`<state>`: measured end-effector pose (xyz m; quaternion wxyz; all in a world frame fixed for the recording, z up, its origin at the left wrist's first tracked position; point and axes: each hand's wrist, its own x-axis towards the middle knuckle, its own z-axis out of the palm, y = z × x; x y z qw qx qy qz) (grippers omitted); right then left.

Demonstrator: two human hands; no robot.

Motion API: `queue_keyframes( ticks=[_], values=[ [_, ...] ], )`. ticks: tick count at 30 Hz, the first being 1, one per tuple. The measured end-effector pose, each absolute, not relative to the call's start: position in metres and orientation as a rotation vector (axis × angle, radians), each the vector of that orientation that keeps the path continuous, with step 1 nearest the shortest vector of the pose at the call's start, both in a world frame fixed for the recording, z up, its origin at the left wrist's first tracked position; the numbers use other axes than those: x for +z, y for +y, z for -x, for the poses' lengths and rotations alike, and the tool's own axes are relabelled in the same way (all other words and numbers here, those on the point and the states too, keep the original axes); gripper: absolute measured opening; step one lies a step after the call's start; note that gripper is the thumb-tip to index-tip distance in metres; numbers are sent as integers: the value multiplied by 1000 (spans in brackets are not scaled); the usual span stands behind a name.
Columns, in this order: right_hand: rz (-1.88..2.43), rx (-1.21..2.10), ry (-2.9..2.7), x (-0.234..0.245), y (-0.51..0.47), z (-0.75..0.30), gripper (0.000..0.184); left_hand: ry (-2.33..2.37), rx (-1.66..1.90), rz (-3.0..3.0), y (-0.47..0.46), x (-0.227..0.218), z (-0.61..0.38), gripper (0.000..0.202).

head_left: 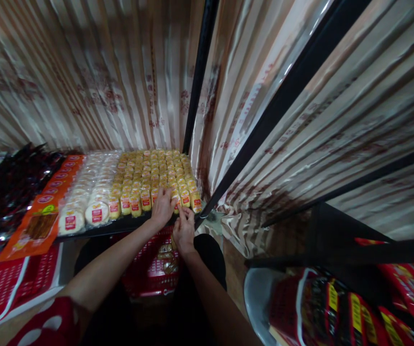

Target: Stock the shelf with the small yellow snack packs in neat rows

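Rows of small yellow wrapped cakes (145, 198) with red labels stand packed together on the dark shelf (122, 223). At the front row, my left hand (163, 209) reaches over them with its fingers curled on a cake. Just to its right, my right hand (184, 229) has its fingers pressed together at the front of a wrapped cake (176, 202). The fingertips of both hands nearly meet there, and they partly cover that cake. Below the shelf, a red basket (149, 283) holds several more wrapped pieces (167, 257), partly hidden by my right wrist.
Left of the cakes are round white wrapped cakes (97, 212), an orange packet (39, 221) and dark shiny packets (12, 192). Black posts (264, 115) rise at the shelf's right, before a pleated curtain (120, 72). Another basket (289, 302) with red-black packets stands lower right.
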<state>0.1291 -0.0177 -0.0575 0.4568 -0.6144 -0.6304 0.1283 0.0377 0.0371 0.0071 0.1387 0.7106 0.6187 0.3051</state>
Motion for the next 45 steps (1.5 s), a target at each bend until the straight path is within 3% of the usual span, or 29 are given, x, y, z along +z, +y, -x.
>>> queue_keyframes(
  ticks=[8, 27, 36, 41, 45],
  values=[
    [1510, 356, -1556, -60, -19, -129, 57, 1717, 893, -2004, 17, -21, -35, 9],
    [1564, 333, -1591, -70, -21, -125, 65, 1608, 905, -2034, 14, -28, -33, 16],
    [1552, 409, -1565, -66, -18, -127, 58, 1636, 879, -1997, 14, -28, -35, 20],
    [1490, 500, -1455, -65, -38, -125, 42, 1617, 938, -2013, 2, -35, -24, 21],
    [1538, 676, -1269, -91, -58, -121, 28, 1584, 937, -1970, -27, -53, -16, 20]
  ],
)
